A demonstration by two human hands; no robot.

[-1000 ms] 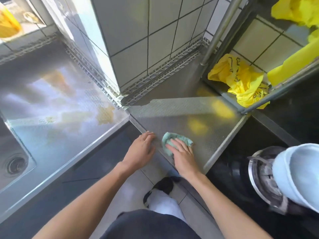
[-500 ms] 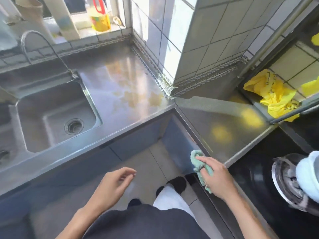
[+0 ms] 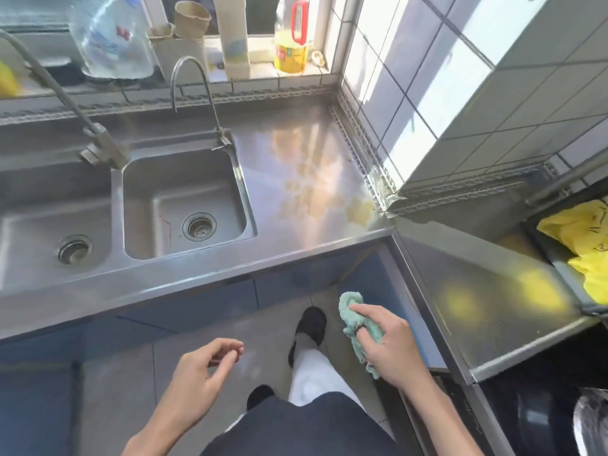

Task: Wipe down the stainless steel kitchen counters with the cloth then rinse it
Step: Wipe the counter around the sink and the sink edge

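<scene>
The stainless steel counter (image 3: 306,179) spans the view from nine to three o'clock, its double sink (image 3: 184,202) at ten o'clock below two faucets. On the side counter (image 3: 487,297) at three o'clock a yellow cloth (image 3: 579,232) lies. The right hand (image 3: 391,347), at five o'clock, pinches the green cloth (image 3: 353,320) above the floor, off the counter. The left hand (image 3: 200,380), at six o'clock, hangs loosely curled, holding nothing.

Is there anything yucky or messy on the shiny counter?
Yes. Yellowish blotches mark the counter right of the sink, near the tiled corner; they could be stains or only reflections. A crumpled yellow bag lies at the far right. The right hand grips the green cloth off the counter.
</scene>
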